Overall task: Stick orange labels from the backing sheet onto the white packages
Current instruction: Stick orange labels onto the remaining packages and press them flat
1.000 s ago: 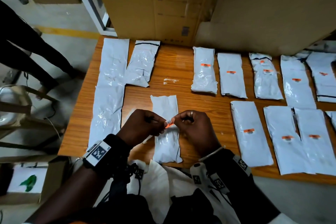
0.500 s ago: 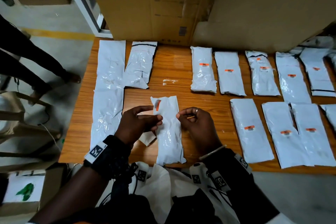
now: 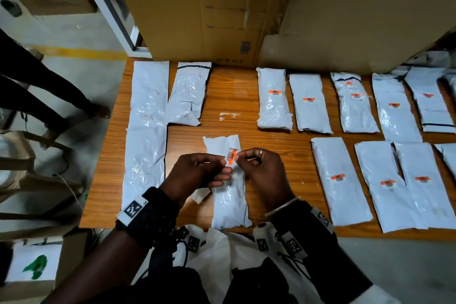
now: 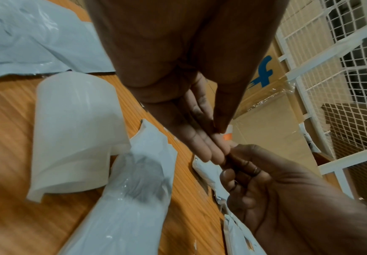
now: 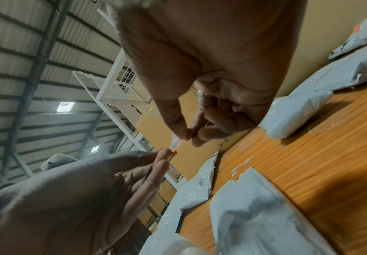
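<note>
Both hands, left (image 3: 197, 175) and right (image 3: 262, 171), pinch one orange label (image 3: 230, 155) directly above the unlabelled package (image 3: 228, 195), its long axis running away from the person.

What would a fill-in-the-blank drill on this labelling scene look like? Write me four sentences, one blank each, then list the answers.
1. The orange label is pinched between the left hand and the ____ hand.
2. The label is held above a white package that bears ____ orange label yet.
3. The packages lie on a ____ table.
4. On the right hand, one finger wears a ____.

Missing words: right; no; wooden; ring
</note>
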The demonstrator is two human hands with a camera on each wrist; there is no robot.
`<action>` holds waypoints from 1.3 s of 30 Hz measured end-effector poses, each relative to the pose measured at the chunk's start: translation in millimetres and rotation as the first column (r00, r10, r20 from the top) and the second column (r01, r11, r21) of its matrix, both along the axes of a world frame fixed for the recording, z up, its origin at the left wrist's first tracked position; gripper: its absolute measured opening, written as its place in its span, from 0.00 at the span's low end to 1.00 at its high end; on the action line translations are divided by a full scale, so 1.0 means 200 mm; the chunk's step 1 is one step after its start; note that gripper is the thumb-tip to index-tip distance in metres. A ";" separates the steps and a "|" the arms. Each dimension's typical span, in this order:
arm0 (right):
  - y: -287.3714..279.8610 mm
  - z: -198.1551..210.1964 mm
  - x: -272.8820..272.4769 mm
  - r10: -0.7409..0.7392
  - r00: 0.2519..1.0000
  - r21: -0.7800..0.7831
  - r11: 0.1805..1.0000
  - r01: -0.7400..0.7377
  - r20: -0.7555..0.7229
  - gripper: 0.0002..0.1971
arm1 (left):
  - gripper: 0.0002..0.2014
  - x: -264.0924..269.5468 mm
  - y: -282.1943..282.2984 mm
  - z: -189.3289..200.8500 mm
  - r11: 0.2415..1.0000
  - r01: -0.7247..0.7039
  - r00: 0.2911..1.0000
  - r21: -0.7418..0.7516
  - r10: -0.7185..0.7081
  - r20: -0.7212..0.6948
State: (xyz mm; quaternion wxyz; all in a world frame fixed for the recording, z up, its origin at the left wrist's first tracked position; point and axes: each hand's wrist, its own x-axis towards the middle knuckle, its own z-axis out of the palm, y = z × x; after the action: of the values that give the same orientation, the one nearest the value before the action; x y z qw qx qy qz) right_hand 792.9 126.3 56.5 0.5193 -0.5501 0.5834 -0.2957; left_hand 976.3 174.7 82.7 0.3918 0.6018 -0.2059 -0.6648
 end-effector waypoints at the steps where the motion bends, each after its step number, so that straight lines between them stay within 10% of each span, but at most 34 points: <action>1: -0.01 0.00 0.00 -0.012 1.000 0.007 1.000 0.012 0.001 0.01 | 0.10 0.00 0.00 0.00 1.000 0.004 1.000 0.001 -0.004 -0.001; 39: -0.03 -0.06 -0.13 0.217 0.974 0.120 0.968 -0.222 0.059 0.03 | 0.04 -0.10 -0.02 -0.05 0.994 0.024 0.975 0.109 -0.047 0.215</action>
State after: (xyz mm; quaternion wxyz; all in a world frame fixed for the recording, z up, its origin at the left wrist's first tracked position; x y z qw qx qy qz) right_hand 765.9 120.3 45.1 0.5956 -0.5705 0.5245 -0.2114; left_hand 956.5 170.4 71.9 0.3225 0.6870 -0.2227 -0.6120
